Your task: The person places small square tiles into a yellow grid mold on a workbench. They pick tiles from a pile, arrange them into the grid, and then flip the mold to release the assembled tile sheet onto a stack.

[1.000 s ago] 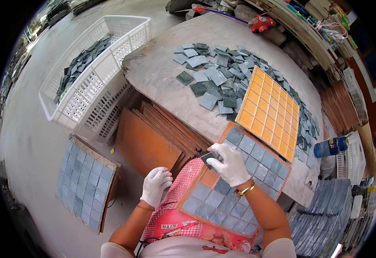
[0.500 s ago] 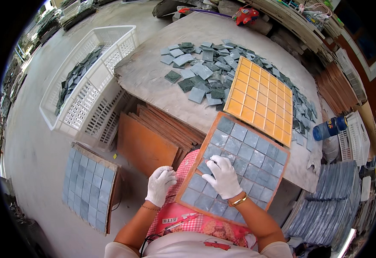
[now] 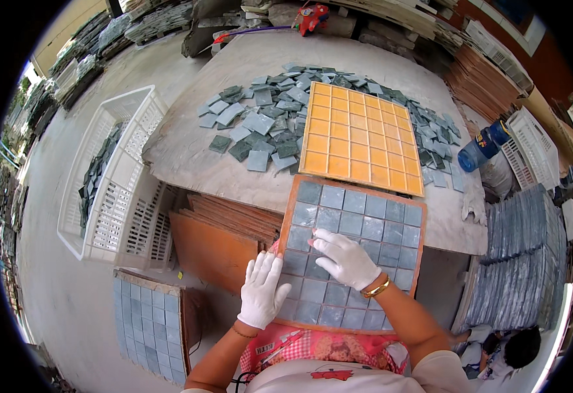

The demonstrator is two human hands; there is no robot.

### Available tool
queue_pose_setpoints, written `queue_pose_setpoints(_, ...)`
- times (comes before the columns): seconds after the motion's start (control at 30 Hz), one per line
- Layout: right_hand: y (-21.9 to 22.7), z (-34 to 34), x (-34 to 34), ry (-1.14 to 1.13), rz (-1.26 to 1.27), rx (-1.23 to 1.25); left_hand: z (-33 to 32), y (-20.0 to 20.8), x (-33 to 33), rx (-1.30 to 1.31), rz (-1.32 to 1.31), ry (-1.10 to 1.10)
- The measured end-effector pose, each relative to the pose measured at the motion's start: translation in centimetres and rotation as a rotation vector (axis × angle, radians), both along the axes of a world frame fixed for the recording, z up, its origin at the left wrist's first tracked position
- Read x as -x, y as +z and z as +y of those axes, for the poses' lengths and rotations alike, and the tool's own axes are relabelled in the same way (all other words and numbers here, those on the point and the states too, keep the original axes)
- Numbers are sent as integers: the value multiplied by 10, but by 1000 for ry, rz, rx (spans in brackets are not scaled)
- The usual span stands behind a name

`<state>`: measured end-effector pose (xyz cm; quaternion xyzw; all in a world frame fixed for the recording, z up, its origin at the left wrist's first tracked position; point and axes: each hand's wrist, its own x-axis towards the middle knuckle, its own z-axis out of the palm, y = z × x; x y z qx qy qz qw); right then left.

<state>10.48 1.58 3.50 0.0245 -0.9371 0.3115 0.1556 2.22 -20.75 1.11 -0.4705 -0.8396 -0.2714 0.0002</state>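
A reddish-brown board [image 3: 288, 213] bearing rows of grey-blue square stone tiles [image 3: 372, 227] lies before me, its lower edge over my lap and its far edge at the table. My left hand [image 3: 262, 293], in a white glove, is open along the board's left edge, fingers stretched and thumb apart. Over the left-middle tiles is my gloved right hand [image 3: 347, 259], fingers extended and slightly bent with fingertips on the tiles; I see nothing held in it. Just beyond the board, a yellow gridded tray [image 3: 358, 139] rests on a heap of loose tiles [image 3: 260, 121].
A large table [image 3: 195, 157] carries the heap. White plastic crates [image 3: 126, 216] stand at left, brown boards [image 3: 211, 245] lean below the table, and a tiled panel [image 3: 146, 321] stands lower left. At right are a blue bottle [image 3: 475, 154], stacked slabs [image 3: 519, 262] and a partly visible person [image 3: 512, 354].
My left hand has gone from curled beside the board to spread on its left edge. The right hand stays over the tiles. The board looks straighter, and the whole view has shifted.
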Motion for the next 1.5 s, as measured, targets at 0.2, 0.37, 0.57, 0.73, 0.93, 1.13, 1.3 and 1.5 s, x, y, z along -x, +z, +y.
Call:
queue_pose_setpoints(0.2,-6,45,-63,-446,56,215,45,-8,10,212,159,-198)
queue_pose_setpoints(0.37,-21,63,-124,-929,88,264,80,-11,32,176,198,-139)
queue_pose_setpoints(0.57,-39,42,-183,-1071,-60,334,122,-7,39,107,339,-138)
queue_pose_setpoints(0.73,-63,23,-197,-1014,-69,168,180,-4,45,121,357,-300)
queue_pose_setpoints(0.93,-46,27,-204,-956,-94,215,179,-6,43,235,322,-233)
queue_pose_setpoints(1.13,-16,58,-169,-769,95,-174,180,-8,42,303,312,-175)
queue_pose_setpoints(1.3,-18,83,-80,-624,-93,-348,177,-11,42,230,417,-180)
queue_pose_setpoints(1.5,-25,53,-3,-596,-375,-309,134,-22,51,257,365,-123)
